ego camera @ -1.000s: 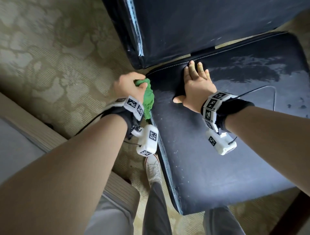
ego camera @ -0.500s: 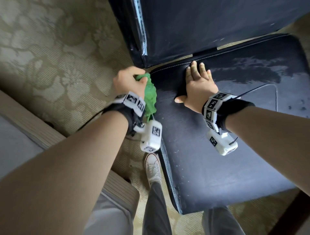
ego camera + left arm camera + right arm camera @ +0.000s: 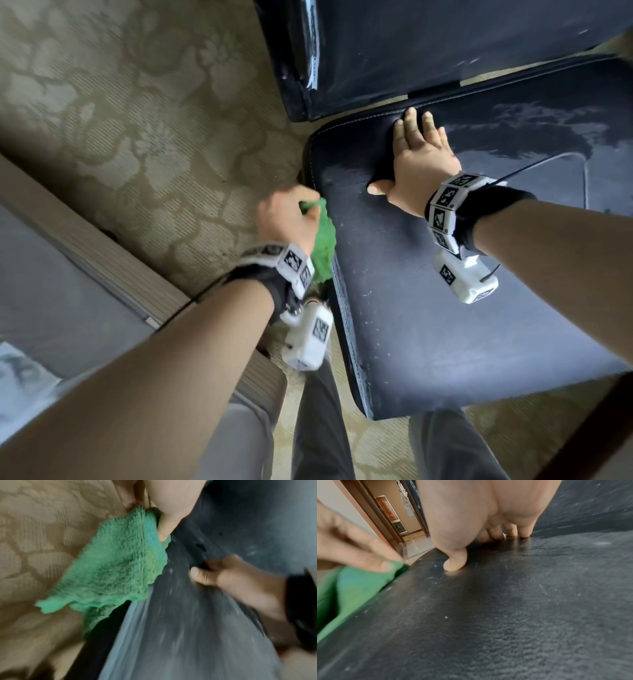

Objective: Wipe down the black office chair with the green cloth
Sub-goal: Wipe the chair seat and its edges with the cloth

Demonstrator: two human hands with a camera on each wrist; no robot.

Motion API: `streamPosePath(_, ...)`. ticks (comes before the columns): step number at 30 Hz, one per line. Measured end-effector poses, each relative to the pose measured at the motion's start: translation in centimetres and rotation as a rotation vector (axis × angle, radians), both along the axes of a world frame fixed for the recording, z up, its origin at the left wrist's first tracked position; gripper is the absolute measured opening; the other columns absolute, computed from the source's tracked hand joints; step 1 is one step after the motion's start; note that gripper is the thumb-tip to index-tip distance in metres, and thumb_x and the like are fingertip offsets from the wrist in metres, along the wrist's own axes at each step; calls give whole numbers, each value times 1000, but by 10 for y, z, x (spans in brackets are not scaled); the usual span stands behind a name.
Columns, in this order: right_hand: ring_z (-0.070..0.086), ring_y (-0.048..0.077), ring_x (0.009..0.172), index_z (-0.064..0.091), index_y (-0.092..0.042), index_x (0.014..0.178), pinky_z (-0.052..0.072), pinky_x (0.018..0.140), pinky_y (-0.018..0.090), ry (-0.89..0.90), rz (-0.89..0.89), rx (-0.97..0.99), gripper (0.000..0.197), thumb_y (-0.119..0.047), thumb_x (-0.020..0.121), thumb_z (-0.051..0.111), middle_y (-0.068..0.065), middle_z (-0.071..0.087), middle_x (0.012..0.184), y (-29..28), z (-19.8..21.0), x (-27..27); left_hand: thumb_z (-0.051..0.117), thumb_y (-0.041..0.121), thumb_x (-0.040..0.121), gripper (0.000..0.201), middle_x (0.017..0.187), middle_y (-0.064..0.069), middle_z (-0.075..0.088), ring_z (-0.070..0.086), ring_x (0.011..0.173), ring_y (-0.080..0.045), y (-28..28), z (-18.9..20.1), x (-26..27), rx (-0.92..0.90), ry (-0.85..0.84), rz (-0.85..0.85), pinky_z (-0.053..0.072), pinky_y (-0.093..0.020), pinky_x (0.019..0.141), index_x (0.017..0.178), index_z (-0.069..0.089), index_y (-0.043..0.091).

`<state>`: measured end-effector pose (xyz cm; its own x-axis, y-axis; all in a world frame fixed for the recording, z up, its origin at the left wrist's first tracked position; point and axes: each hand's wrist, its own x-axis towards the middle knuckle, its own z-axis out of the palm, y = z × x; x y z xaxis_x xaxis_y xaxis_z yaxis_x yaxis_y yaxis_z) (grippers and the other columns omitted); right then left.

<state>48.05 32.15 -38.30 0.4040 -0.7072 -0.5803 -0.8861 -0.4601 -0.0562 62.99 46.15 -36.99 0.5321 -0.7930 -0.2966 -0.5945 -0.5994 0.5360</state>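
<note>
the fingers of the left hand (image 3: 286,219) are curled around a bunched green fluffy cloth (image 3: 323,248) and press it against the left side edge of the padded seat of the black leather office chair (image 3: 428,325), the loose part of the cloth hanging down beside the seat over the beige carpet with a flower pattern (image 3: 137,137). the right hand (image 3: 419,164) lies flat on the rear part of the seat near the backrest, its fingers straight and the thumb spread out, holding nothing.
</note>
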Motion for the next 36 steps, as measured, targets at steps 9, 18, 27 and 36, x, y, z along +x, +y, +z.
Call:
streamPosePath(9,-11,33,149,-4,-2,154,-1,122,46,-12,3,-26,105,-62,88,53,14,-13,161,1,-1,-2,73,18,82,12,87,4,76,70,80,-22,-42,-11,26,2,-9,65,59,-36,75,91,79,25)
streamPosePath(18,-10,32,149,-3,-4,154,-1,122,45,-34,-9,-42,106,-62,87,54,12,-12,162,1,-1,-2,73,23,87,13,89,-3,75,69,81,-26,59,-13,-14,144,51,0,55,-31,75,98,76,28)
streamPosePath(27,-12,29,149,-5,-7,154,-1,122,45,-57,-85,-7,107,-58,86,60,7,-16,162,4,4,0,78,16,79,14,87,0,76,71,82,-18,-14,-3,5,-51,116,120,57,-30,76,93,78,20)
streamPosePath(36,-12,29,149,-4,-7,154,1,122,47,-48,-72,-55,105,-61,87,56,7,-15,162,5,-1,-1,75,21,83,12,89,1,75,68,83,-23,67,-2,-45,132,97,-39,55,-34,83,94,74,26)
